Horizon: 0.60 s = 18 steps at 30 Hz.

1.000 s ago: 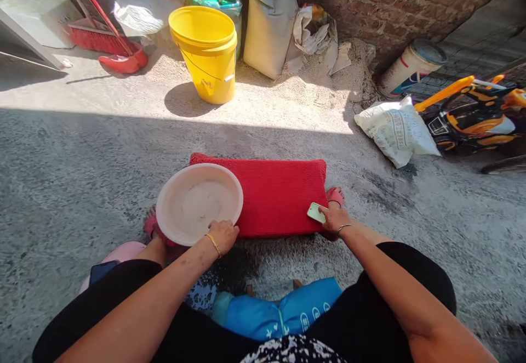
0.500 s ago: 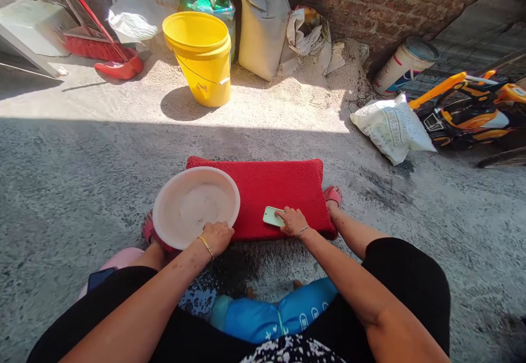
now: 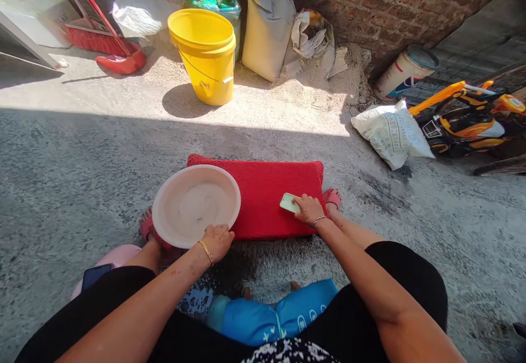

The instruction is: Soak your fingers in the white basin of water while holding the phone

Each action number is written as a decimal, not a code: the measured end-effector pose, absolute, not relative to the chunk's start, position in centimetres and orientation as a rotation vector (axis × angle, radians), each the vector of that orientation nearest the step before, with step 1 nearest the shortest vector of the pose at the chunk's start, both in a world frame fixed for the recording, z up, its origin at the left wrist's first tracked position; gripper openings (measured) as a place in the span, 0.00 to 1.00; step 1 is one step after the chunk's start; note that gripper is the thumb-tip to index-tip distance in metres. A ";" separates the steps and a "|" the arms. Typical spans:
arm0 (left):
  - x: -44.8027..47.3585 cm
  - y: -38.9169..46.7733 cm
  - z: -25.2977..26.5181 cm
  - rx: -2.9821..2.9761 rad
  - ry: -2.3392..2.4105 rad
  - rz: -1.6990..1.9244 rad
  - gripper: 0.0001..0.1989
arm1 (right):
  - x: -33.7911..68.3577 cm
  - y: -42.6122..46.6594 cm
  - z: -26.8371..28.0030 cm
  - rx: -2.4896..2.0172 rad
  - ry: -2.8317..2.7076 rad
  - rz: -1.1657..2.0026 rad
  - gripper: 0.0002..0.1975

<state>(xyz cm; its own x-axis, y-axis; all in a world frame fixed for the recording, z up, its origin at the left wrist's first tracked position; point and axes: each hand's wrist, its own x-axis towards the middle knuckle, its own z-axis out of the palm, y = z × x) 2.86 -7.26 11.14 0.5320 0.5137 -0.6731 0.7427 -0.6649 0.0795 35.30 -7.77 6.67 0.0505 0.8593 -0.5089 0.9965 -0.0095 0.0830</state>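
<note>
Toward the right half of the red cloth (image 3: 267,179), the pale green block (image 3: 287,203) lies under the fingers of the right hand (image 3: 309,209). Those fingers are clamped on its right end, 1 of them laid along its top, while its left end sticks out beyond the fingertips. At the left, the left hand (image 3: 217,240) has its fingers closed together over the near right rim of the pale basin (image 3: 201,204); the underside of that grip is hidden. The basin covers much of the cloth's left end and reaches past it, with the far left corner of the cloth showing beyond the rim.

Between the basin's right rim and the block runs a bare stretch of red. More bare cloth lies on the far side of the block, up to the straight far edge, and a narrower band lies on its near side. Just past the right edge sits 1 foot in a pink sandal (image 3: 332,199), leaving little room there; the other foot is close by the basin's left side. Beyond the far edge, open shaded floor (image 3: 263,141) stretches toward the yellow bucket (image 3: 211,78). On the near side, the blue bundle (image 3: 279,319) lies between the knees, apart from the cloth.
</note>
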 end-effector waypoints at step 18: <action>3.3 -7.2 10.6 2.388 1.087 -0.806 0.19 | 46.3 -10.9 4.8 2.253 1.240 -0.433 0.27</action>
